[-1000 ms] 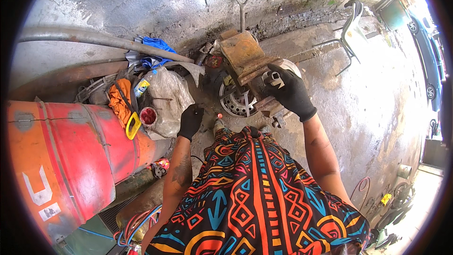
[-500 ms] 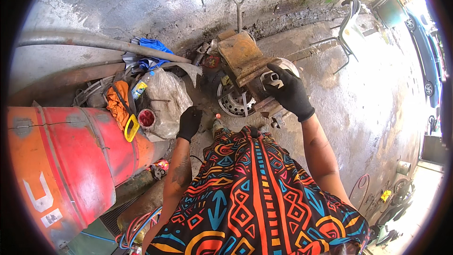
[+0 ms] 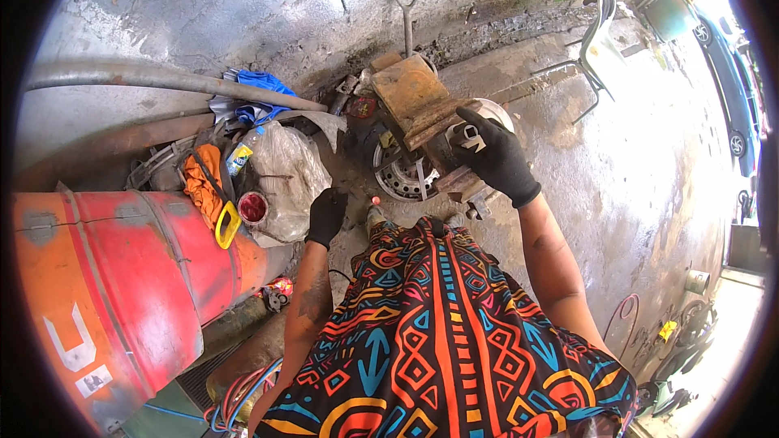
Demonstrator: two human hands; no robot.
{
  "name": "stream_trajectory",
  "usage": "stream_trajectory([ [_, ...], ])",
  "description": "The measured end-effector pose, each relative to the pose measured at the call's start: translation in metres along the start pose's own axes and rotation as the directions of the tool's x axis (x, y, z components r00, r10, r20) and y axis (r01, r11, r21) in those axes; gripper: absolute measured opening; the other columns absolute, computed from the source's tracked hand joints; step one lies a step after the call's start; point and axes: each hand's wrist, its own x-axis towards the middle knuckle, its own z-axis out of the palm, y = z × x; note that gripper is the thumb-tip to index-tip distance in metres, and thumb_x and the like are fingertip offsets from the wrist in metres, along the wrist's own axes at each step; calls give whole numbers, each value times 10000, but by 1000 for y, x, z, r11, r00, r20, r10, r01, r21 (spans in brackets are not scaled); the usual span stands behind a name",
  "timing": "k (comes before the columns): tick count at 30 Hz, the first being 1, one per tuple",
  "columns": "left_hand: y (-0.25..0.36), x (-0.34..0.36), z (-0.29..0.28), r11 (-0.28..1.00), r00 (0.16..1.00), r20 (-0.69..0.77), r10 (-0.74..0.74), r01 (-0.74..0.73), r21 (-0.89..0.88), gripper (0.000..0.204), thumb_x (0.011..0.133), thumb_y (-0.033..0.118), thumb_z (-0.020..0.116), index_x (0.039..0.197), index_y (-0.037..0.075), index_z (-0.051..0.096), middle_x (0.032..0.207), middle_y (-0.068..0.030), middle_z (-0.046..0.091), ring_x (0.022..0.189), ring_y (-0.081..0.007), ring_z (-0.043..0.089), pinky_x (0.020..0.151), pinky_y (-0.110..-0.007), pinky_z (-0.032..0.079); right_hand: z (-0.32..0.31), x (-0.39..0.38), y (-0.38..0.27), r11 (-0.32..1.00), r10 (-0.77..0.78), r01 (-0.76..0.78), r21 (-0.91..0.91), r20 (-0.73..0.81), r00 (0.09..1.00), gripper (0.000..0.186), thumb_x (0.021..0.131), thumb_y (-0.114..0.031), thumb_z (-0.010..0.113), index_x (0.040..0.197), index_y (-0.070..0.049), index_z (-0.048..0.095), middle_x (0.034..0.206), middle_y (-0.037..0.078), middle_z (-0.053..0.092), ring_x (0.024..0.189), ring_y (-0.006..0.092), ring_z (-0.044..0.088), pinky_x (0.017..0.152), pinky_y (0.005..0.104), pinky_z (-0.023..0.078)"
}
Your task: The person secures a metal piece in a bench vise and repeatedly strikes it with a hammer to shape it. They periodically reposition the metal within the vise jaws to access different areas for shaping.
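Observation:
My right hand (image 3: 501, 164), in a black glove, grips a small square-edged metal piece (image 3: 471, 139) with an opening in it, between thumb and fingers. It is held beside a rusty metal block (image 3: 411, 91) with a flat top, perhaps a vise. Below the block a steel wheel rim (image 3: 397, 176) is partly hidden. My left hand (image 3: 328, 216), gloved in black too, is closed in front of my body, left of the block. Its curled fingers hide whatever they may hold. Close to it lies a sheet of clear plastic (image 3: 284, 170).
A red and orange drum (image 3: 134, 264) lies at the left. Near it are a yellow-handled hacksaw (image 3: 228, 225), an orange cloth (image 3: 204, 182) and a container of red stuff (image 3: 252, 208). A long pipe (image 3: 170, 76) crosses behind. A shovel handle (image 3: 407, 20) leans at the wall; a chair (image 3: 596, 49) stands far right.
The view has tilted slightly, with the drum sitting lower at the left. My left hand has shifted a touch lower; my right hand keeps its hold on the metal piece.

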Motion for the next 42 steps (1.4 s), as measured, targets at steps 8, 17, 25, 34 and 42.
stream_trajectory([
  [8, -4, 3, -1, 998, 998, -19, 64, -64, -9, 288, 960, 269, 569, 1043, 12, 670, 932, -173, 695, 852, -301, 673, 757, -381, 519, -4, -2, -1, 1000, 17, -17, 0, 10, 1000, 679, 731, -114, 805, 1358, -79, 547, 1121, 185, 673, 1051, 345, 642, 885, 402, 503],
  [17, -74, 1, 13, 842, 920, 165, 355, -392, 371, 160, 912, 191, 569, 947, 62, 656, 918, -165, 668, 866, -356, 649, 742, -451, 518, -39, -35, -2, 993, 116, -115, 14, -200, 973, 653, 766, -124, 811, 1351, -30, 536, 1318, 160, 597, 1188, 292, 588, 983, 370, 472],
  [25, -157, -37, 29, 803, 783, 437, -443, 563, -195, 314, 982, 295, 458, 859, 103, 674, 866, -82, 691, 702, -212, 640, 583, -356, 498, -6, -205, 129, 709, 675, -684, 170, -444, 589, 528, 874, -199, 728, 1334, -17, 541, 1141, 149, 653, 850, 203, 659, 746, 353, 543],
  [34, -262, -60, 84, 898, 646, 694, 318, -440, -3, 294, 954, 238, 493, 1131, 97, 681, 952, -160, 713, 800, -310, 676, 715, -426, 539, 110, -537, 14, -548, 828, -645, 532, 235, -509, 358, 866, -258, 660, 1153, -45, 637, 805, 104, 642, 640, 227, 630, 569, 398, 525],
  [42, -216, 40, 93, 745, 424, 821, 383, -667, -3, 229, 952, 210, 522, 992, 98, 717, 861, -150, 702, 770, -342, 674, 701, -433, 539, 168, -515, -63, -380, 826, -535, 754, 16, -563, 458, 825, -239, 712, 1199, 11, 627, 745, 90, 645, 589, 169, 592, 505, 327, 469],
])
